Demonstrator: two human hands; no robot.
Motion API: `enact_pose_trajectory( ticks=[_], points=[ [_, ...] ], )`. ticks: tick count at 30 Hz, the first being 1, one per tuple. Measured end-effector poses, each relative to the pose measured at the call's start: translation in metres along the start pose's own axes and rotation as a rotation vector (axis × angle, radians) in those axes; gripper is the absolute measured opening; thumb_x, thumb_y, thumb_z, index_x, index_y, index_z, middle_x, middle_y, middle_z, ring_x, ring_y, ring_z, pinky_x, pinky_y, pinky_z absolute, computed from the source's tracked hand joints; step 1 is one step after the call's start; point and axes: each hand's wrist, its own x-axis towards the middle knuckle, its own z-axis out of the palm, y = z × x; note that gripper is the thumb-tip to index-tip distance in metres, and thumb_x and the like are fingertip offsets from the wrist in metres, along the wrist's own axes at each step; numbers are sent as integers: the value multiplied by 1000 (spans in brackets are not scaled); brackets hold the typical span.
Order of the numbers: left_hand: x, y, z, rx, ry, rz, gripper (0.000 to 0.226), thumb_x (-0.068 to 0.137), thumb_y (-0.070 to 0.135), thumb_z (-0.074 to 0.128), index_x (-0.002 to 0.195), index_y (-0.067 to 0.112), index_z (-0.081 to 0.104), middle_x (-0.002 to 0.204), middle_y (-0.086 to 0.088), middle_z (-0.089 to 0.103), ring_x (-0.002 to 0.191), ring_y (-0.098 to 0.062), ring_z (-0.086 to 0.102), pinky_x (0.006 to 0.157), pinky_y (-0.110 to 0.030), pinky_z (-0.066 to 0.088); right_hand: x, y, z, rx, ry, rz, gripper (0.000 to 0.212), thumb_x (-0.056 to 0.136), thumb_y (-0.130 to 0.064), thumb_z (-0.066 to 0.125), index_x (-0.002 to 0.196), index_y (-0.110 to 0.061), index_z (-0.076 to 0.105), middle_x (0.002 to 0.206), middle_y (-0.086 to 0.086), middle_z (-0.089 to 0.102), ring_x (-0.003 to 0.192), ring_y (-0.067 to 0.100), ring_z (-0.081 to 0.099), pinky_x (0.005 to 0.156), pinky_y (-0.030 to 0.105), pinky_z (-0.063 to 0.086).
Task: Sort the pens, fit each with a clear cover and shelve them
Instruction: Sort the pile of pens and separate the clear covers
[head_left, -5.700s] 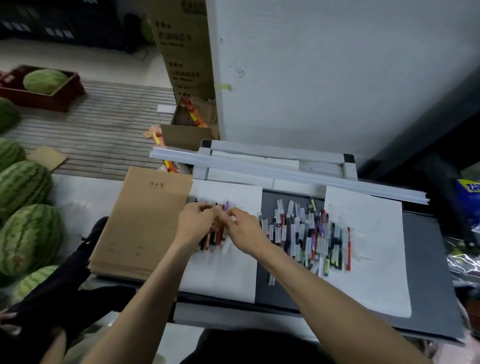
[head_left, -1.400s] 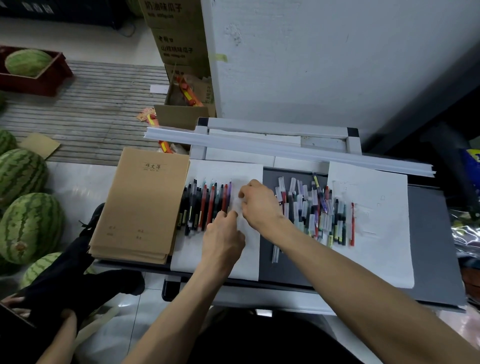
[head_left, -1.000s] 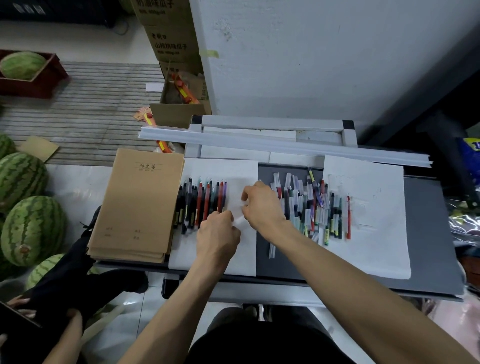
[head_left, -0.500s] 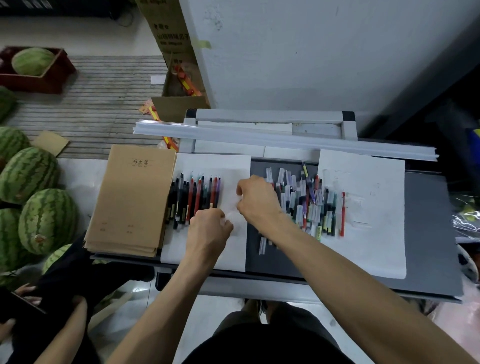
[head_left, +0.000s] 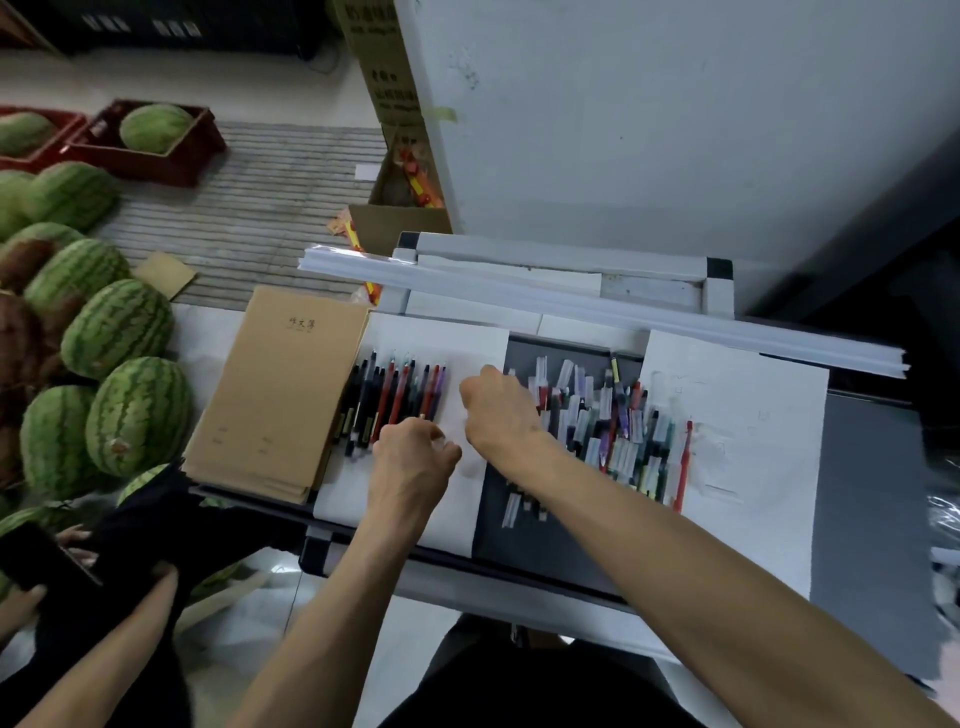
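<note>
Head camera, looking down over a grey tabletop (head_left: 862, 499): a person's two bare hands meet above a white sheet (head_left: 431, 338) laid on it. The left hand (head_left: 415, 460) is clenched, knuckles up, gripping a pen (head_left: 422, 416) of which only a slim tip pokes out past the fingers, just short of the row of sorted pens (head_left: 395, 402). That row lies side by side on the sheet's left part, just ahead and to the left of the grip, black barrels at the left, red and purple at the right. A pale scrap shows at the left thumb, too blurred to identify. The right hand (head_left: 498, 410) is curled close beside the left, thumb raised; whether it holds anything cannot be told, as the fingers are turned away. Just to its right, a loose heap of pens and clear covers (head_left: 605, 431) sprawls over the dark surface, and a red pen (head_left: 684, 467) lies along the edge of a second white sheet (head_left: 748, 447). A stack of brown notebooks (head_left: 280, 389) sits left of the sorted row, touching the first sheet's edge. Long white strips (head_left: 571, 306) run across the far side of the table. Watermelons (head_left: 137, 415) are piled on the floor at left, one in a red crate (head_left: 202, 156), near an open cardboard box (head_left: 395, 221).
</note>
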Motion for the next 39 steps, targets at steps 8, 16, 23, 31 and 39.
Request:
enact_pose_trajectory(
  ticks=[8,16,23,31,39],
  points=[
    [10,1,8,-112,27,3,31,78,30,61,57,8,57,55,-8,63,55,-29,69,57,-47,60,-2,16,0,108,101,7,20,85,-2,59,102,-7,70,102,10,66,94,31,63,78,42,54],
    [28,49,18,-77,-129,175,27,79,22,60,58,6,51,53,-10,55,48,-20,44,48,-30,37,-30,73,-28,254,288,255,14,86,-7,60,92,-12,71,96,5,68,85,24,65,73,35,55],
    [38,102,42,40,-203,363,35,84,20,63,55,10,45,53,-4,46,52,-19,41,52,-32,28,-46,106,-29,257,291,348,20,83,-3,63,98,-9,74,101,12,71,90,31,68,77,40,57],
    [36,116,49,57,-198,382,36,87,22,63,56,12,49,52,-1,46,52,-20,42,51,-30,31,-50,118,-26,287,302,374,18,85,-6,66,100,-13,73,104,9,68,88,26,66,76,36,56],
    [4,140,67,-19,-327,457,37,84,17,64,55,12,43,52,-1,47,47,-16,38,49,-29,37,-104,153,-27,398,468,520,14,88,-9,68,100,-12,75,101,5,71,87,24,67,77,35,55]
  ],
)
